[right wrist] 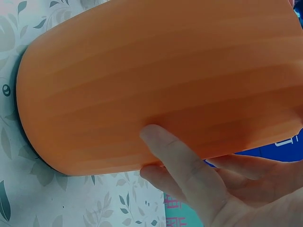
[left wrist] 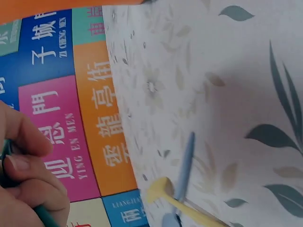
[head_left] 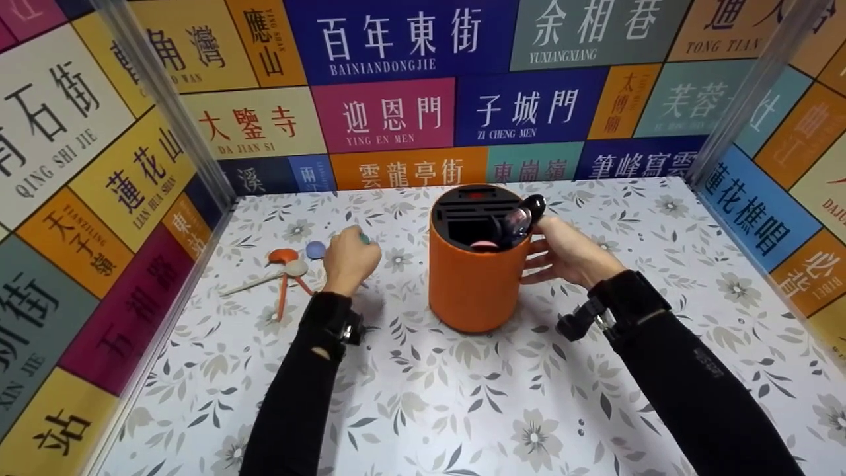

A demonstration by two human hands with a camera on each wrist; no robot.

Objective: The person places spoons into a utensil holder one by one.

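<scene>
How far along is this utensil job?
Partway, it seems. Apparently done: a dark utensil and a pink item sit in the orange holder. In hand: the left hand grips a green item; the right hand touches the holder. Remaining: several loose utensils on the table.

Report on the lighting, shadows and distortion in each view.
Head: brightly lit, the left wall slanting outward, wide-angle style, and a faint shadow on the tabletop by the left hand; left wrist: dimmer, colours muted, a broad soft shadow over the tabletop; right wrist: bluish tint on the tabletop, the orange container darkening toward the right hand.
</scene>
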